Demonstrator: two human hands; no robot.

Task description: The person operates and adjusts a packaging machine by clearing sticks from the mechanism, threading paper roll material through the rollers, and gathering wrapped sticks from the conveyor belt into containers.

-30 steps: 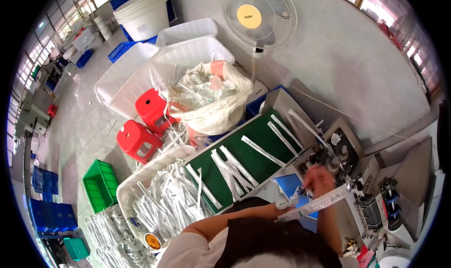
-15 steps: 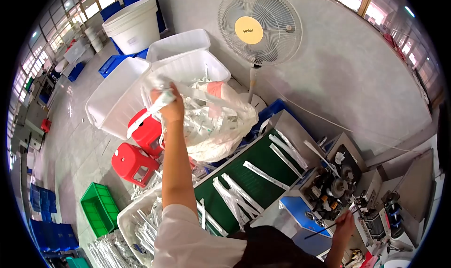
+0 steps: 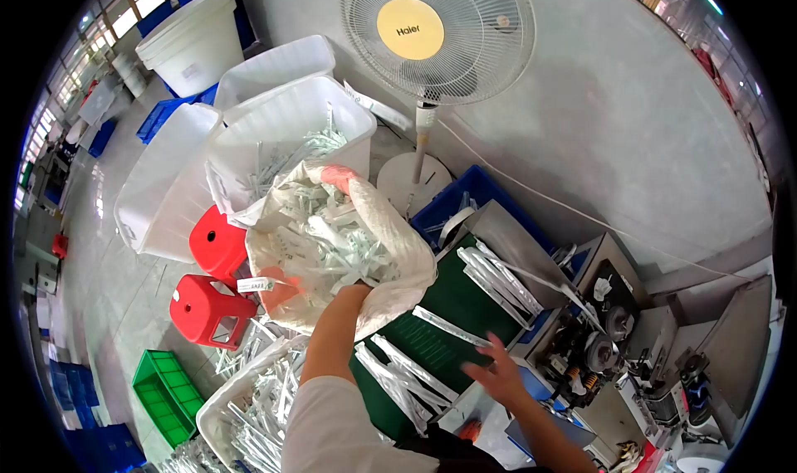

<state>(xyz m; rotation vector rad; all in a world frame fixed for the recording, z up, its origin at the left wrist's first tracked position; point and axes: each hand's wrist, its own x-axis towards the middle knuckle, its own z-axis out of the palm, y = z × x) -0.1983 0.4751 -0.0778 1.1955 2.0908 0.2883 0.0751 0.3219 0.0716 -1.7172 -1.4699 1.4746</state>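
Note:
My left hand [image 3: 355, 292] reaches into a large white woven sack [image 3: 407, 241] filled with loose white paper-like wrappers [image 3: 340, 232]. The sack's wall and contents hide its fingers. A white strip [image 3: 255, 284] lies across the sack's left rim. Over the near right edge of a green conveyor belt [image 3: 432, 344] is my right hand [image 3: 496, 372], fingers apart, with nothing visible in it. Close to its fingertips, a long, thin white-silver packet [image 3: 451, 327] lies on the belt. More such packets lie in groups on the belt, at the far end [image 3: 501, 282] and near end [image 3: 398, 386].
White bins [image 3: 290, 112] stand behind the sack, and red stools [image 3: 207, 311] beside it. A white tub [image 3: 217, 419] of packets and a green crate [image 3: 170, 394] are at lower left. A standing fan [image 3: 423, 124] is behind; machinery [image 3: 602, 348] stands right of the belt.
My left hand has come down from the bins into the sack; the white strip it held no longer shows in it. My right hand has moved left to the belt, without the thin dark rod.

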